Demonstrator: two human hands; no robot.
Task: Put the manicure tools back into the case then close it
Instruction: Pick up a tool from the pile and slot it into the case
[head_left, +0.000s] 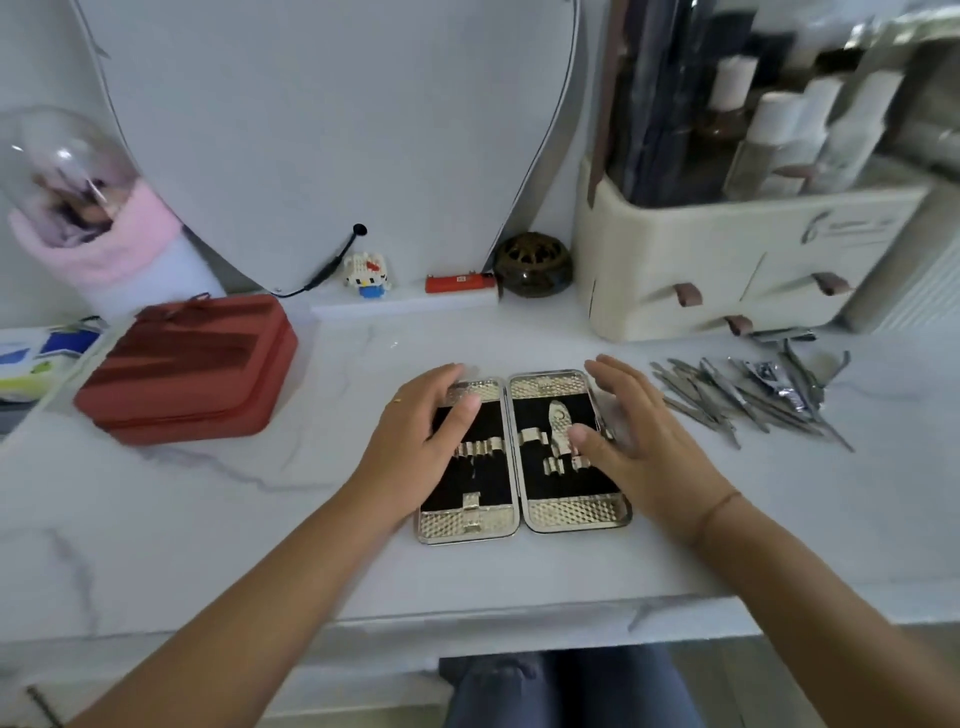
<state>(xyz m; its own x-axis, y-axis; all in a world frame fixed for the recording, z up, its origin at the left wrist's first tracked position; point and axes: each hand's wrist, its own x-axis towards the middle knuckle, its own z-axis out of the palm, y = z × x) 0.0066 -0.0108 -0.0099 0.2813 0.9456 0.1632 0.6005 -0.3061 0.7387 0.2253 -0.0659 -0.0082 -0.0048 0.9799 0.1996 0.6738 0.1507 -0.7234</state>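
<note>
The manicure case (571, 514) lies spread open and flat on the white marble desk, two silver-rimmed halves with black lining and metal clips, no tools in the slots. My left hand (421, 436) rests flat on the left half with straight fingers. My right hand (628, 436) lies over the right half's outer edge, fingers spread. The manicure tools (748, 400), several grey metal pieces, lie in a loose heap on the desk to the right of the case, apart from both hands.
A red zipped pouch (192, 364) sits at the left. A beige organiser (727, 260) with bottles stands at the back right. A mirror (322, 130), a small toy figure (366, 274), a red lighter (460, 283) and a dark round pot (532, 265) line the back. The desk edge (519, 613) runs near me.
</note>
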